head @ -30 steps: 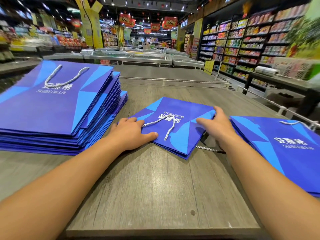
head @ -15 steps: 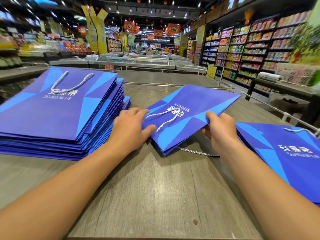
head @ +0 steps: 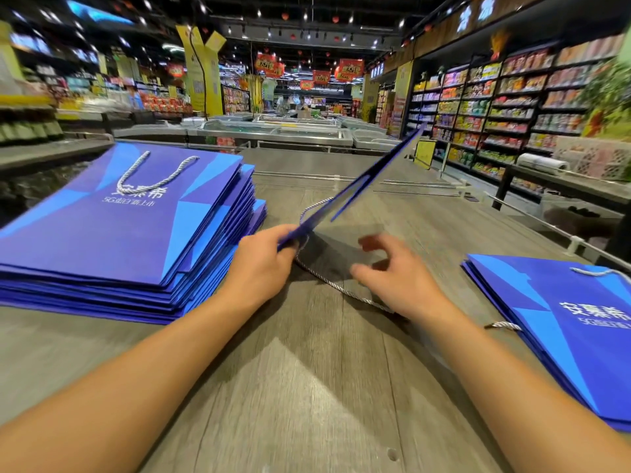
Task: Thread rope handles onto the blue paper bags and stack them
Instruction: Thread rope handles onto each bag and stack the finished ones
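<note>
My left hand (head: 263,264) pinches the blue bag (head: 355,189) edge-on, tilted above the tabletop (head: 307,387); my right hand (head: 392,278) is released, blurred.

Left hand (head: 263,264) pinching a blue paper bag (head: 355,189) tilted edge-on above the grey surface (head: 307,387), right hand (head: 399,278) blurred beside a loose rope (head: 341,288), between two bag stacks (head: 112,227).

Grey wooden table (head: 307,387), stocked store shelves (head: 512,107), freezer cabinets (head: 273,133), hanging red banners (head: 350,69)
</note>
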The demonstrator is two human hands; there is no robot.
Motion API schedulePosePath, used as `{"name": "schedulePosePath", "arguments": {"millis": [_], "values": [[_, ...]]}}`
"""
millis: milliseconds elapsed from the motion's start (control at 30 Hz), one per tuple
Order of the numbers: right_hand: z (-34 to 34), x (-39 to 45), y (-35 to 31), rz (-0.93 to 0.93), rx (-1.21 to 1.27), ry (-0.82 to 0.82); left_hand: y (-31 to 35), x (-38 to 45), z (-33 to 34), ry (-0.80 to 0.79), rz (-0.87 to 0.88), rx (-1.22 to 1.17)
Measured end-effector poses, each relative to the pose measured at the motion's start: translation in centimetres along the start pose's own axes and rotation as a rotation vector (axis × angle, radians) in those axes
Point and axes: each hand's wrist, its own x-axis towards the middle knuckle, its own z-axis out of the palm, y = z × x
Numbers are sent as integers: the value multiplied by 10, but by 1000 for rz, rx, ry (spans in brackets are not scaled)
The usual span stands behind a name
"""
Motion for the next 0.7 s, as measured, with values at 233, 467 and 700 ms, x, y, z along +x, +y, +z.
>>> {"name": "schedulePosePath", "arguments": {"millis": [233, 467, 700], "values": [[-15, 0, 7, 136, -431, -389, -1, 3, -7, 124, -124, -129], [-22, -2, -3, 216, 49, -202, 1, 4, -9, 150, -170, -269], [-33, -8, -22, 287, 717, -129, 2, 5, -9, 128, -198, -382]]}}
